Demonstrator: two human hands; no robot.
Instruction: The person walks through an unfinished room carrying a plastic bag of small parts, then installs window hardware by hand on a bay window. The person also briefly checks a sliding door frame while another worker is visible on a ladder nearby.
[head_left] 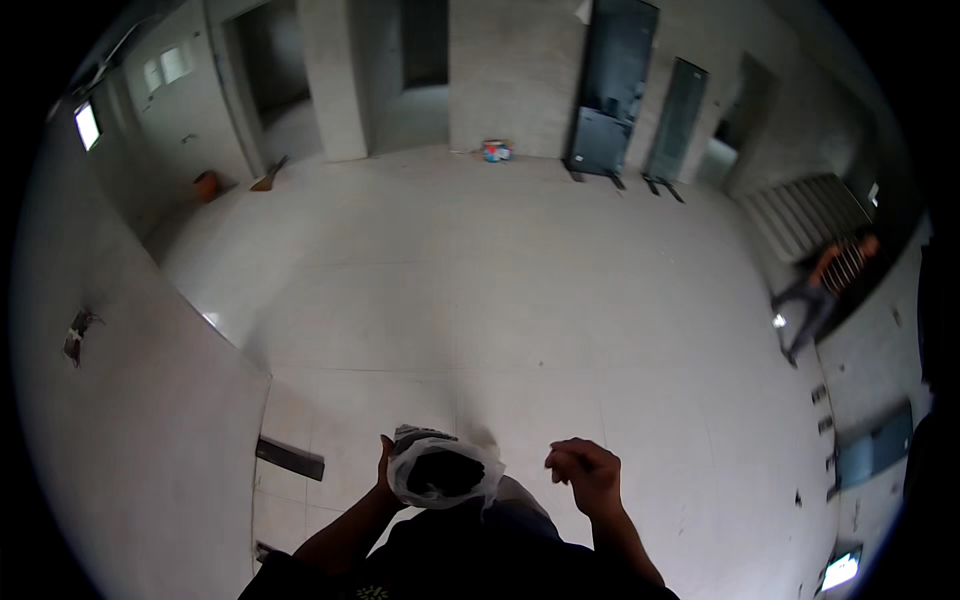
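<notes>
My left hand [386, 466] grips the side of a white plastic bag [489, 481] close to my body. The bag's mouth gapes upward, and its inside looks dark; I cannot make out what lies in it. To the right of the bag, my right hand [588, 474] is raised over the pale floor with its fingers curled inward. Whatever those fingers may hold is hidden or too small to name. The two hands are well apart, and only the left one touches the bag.
A wall [150, 430] rises close on my left, with a dark strip [290, 458] on the floor beside it. At right, a person [830, 285] is near a ribbed grey panel [800, 220]. Dark tall panels [605, 125] and a colourful package [496, 151] stand along the far wall.
</notes>
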